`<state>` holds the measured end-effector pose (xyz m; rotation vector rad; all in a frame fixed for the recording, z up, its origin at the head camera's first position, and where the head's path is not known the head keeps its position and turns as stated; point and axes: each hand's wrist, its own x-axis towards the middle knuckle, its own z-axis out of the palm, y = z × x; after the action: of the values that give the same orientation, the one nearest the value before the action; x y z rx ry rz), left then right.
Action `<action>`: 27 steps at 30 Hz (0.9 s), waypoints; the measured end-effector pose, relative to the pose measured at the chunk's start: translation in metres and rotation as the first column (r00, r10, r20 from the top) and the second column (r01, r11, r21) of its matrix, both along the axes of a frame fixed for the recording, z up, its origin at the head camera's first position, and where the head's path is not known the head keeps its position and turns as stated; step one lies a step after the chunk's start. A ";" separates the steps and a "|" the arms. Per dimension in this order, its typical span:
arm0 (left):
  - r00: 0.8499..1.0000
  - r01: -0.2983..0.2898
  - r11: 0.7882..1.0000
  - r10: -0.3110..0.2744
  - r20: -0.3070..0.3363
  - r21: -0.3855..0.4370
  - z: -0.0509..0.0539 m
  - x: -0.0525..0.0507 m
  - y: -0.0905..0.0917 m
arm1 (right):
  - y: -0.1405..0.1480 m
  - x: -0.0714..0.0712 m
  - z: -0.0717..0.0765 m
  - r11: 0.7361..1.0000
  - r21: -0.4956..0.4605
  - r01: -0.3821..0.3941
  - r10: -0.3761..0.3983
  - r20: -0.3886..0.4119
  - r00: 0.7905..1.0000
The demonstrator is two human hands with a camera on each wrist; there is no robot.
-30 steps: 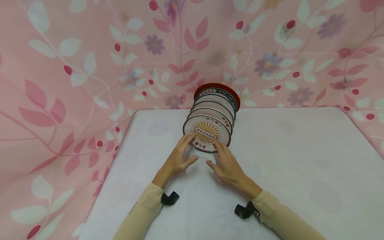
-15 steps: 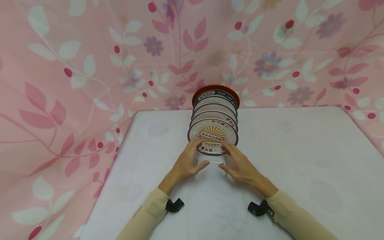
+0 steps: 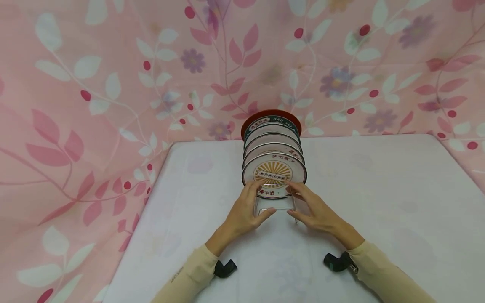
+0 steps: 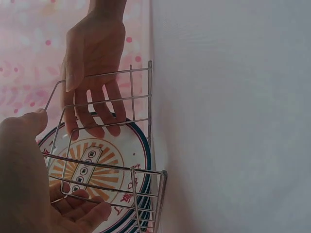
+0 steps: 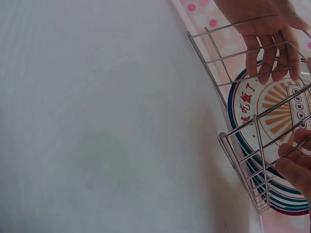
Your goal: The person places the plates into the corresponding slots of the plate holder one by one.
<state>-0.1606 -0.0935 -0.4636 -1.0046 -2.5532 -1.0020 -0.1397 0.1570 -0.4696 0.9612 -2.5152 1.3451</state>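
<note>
A wire dish rack [image 4: 150, 82] stands on the white tabletop, with several plates upright in a row. The front plate [image 3: 273, 174] has a dark rim, a yellow sunburst and red characters. At the back is a larger red-edged round piece [image 3: 271, 112] with a green band; its kind is unclear. My left hand [image 3: 244, 212] grips the rack's near left side, the thumb [image 4: 35, 120] by the upper wire. My right hand [image 3: 320, 214] holds the near right side, its fingers [image 5: 266, 58] behind the wires. The rack's far part is hidden behind the plates.
The white table [image 3: 379, 202] extends to both sides of the rack. A pink floral cloth [image 3: 151, 75] hangs behind and to the left, close to the rearmost piece. A dark wrist camera [image 3: 226, 268] and another wrist camera [image 3: 335, 261] sit at the sleeves.
Both hands have moved the rack and its plates to the right and slightly toward me. The row of plates, slanted before, now points more straight back.
</note>
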 end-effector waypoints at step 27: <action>1.000 -0.002 1.000 0.002 -0.007 0.006 0.002 0.006 0.008 | 0.010 -0.003 0.000 0.999 0.029 -0.032 0.032 0.016 0.999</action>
<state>-0.1549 -0.0860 -0.4619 -1.0015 -2.5436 -1.0038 -0.1429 0.1674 -0.4697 1.0044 -2.5490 1.3334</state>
